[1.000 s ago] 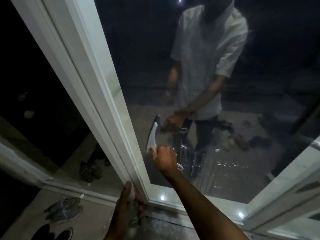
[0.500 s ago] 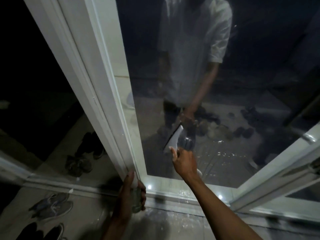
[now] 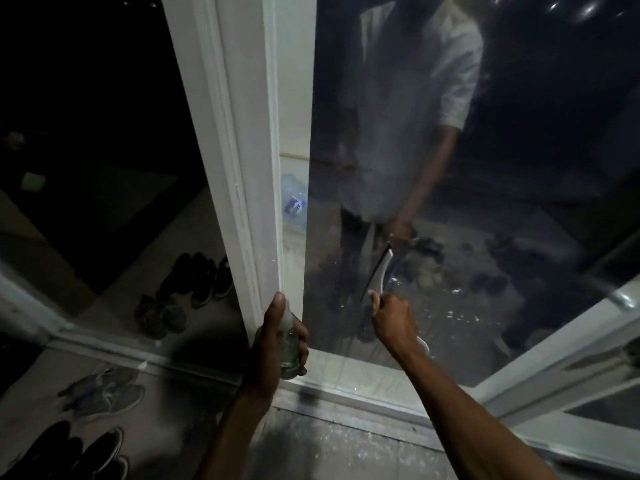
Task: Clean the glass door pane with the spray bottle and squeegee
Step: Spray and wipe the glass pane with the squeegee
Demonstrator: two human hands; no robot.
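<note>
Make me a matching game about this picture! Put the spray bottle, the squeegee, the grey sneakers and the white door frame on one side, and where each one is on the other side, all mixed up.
Things:
1. spray bottle
2. squeegee
3. grey sneakers
4. white door frame

Places:
A. on the floor at lower left
B. held in the left hand, low by the frame
C. standing upright beside the glass pane
D. held in the right hand, blade against the glass

Pairs: 1-B, 2-D, 3-A, 4-C
</note>
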